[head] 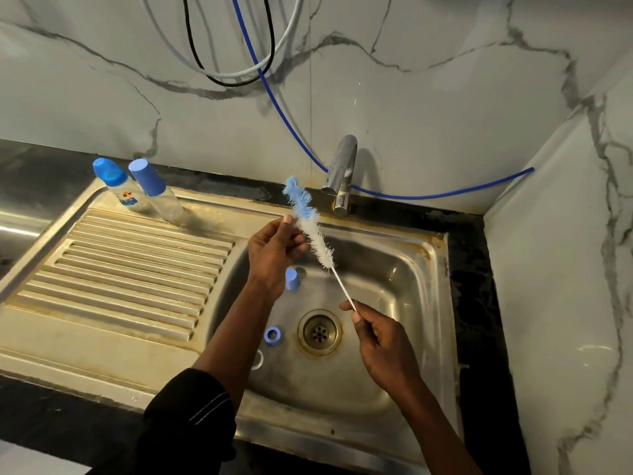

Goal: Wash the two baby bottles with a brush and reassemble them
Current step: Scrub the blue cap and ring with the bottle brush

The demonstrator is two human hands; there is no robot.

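Note:
A bottle brush point(310, 231) with blue and white bristles and a thin white wire handle slants over the sink point(394, 269). My right hand point(380, 341) pinches the handle's lower end. My left hand point(274, 250) is at the bristles with its fingers curled against them. Two capped baby bottles lean at the back of the draining board: a printed one point(125, 195) with a domed blue cap and a clear one point(166, 204) with a blue cup-shaped cap. In the basin lie a blue cap point(292, 279), a blue screw ring point(272, 334) and a clear part point(259, 359) half hidden by my left forearm.
A chrome tap point(340, 173) stands behind the basin, above the drain point(319, 332). A blue hose point(428, 195) runs along the marble back wall, and cables hang higher up. The ribbed draining board point(120, 269) lies to the left, with black counter around the sink.

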